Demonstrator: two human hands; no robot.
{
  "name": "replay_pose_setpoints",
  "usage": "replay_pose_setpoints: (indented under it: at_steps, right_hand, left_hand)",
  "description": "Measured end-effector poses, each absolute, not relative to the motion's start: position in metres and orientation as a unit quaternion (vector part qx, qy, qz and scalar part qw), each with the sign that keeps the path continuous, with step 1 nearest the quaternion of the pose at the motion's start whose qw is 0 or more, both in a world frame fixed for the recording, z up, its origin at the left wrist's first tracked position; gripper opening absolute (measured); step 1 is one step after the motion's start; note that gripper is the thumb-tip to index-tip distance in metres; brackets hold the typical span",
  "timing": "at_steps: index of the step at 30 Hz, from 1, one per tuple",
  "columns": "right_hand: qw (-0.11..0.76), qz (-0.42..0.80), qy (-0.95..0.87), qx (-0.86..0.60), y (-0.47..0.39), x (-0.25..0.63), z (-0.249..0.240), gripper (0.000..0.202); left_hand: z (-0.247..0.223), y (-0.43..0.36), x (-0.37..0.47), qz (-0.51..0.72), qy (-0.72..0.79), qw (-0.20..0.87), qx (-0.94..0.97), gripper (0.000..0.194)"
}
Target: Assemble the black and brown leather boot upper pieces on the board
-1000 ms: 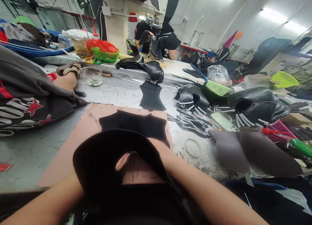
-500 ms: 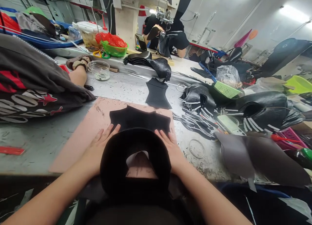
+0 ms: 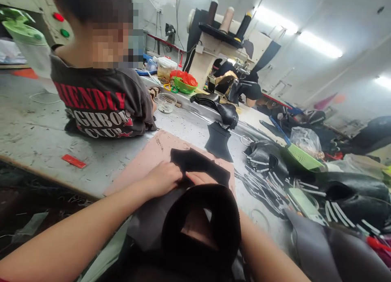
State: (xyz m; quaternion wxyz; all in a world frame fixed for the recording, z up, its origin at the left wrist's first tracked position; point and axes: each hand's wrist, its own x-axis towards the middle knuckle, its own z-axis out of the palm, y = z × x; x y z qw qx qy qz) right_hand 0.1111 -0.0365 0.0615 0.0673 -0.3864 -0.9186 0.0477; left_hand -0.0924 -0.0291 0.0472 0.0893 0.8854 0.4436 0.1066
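A black cut piece (image 3: 200,164) with a notched outline lies on a pink board (image 3: 134,172). At its near left edge, my left hand (image 3: 165,179) has its fingers curled closed on the material; the fingertips are hidden. Close beside it, my right hand (image 3: 200,178) rests with fingers stretched out over the same piece. A large black ring-shaped thing (image 3: 227,213) in the foreground covers the rest of the right hand and the wrist. Through its hole a bit of pinkish surface shows.
Left on the table, a person in a grey printed shirt (image 3: 106,103) is close by, near a red strip (image 3: 73,160). Beyond the board lies another black piece (image 3: 218,140). On the right are black leather parts with white strips (image 3: 265,156) and brown sheets (image 3: 332,249).
My view has swung left. My hands, spread apart and flat on the black piece before, are now close together. The left hand has moved inward and its fingers have curled.
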Motion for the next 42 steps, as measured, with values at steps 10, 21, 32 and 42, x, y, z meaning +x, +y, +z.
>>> replay_pose_setpoints:
  at_steps: [10, 21, 32, 42]
  right_hand:
    - [-0.006, -0.055, -0.931, -0.360, -0.036, 0.071, 0.041, 0.010]
    - [0.161, -0.129, -0.917, -0.340, -0.028, 0.088, 0.010, 0.030]
    - [0.194, -0.046, -0.923, -0.330, -0.033, 0.115, 0.003, 0.025]
    - [0.025, -0.006, -0.945, -0.326, -0.053, 0.157, 0.017, 0.045]
  left_hand:
    - [0.018, -0.035, -0.111, 0.197, 0.443, 0.089, 0.870, 0.015]
    - [-0.005, -0.072, -0.108, 0.211, 0.370, -0.050, 0.903, 0.043]
    - [-0.003, -0.092, -0.081, 0.109, 0.477, -0.049, 0.871, 0.049]
    - [-0.003, -0.087, -0.070, 0.035, 0.476, -0.070, 0.876, 0.055]
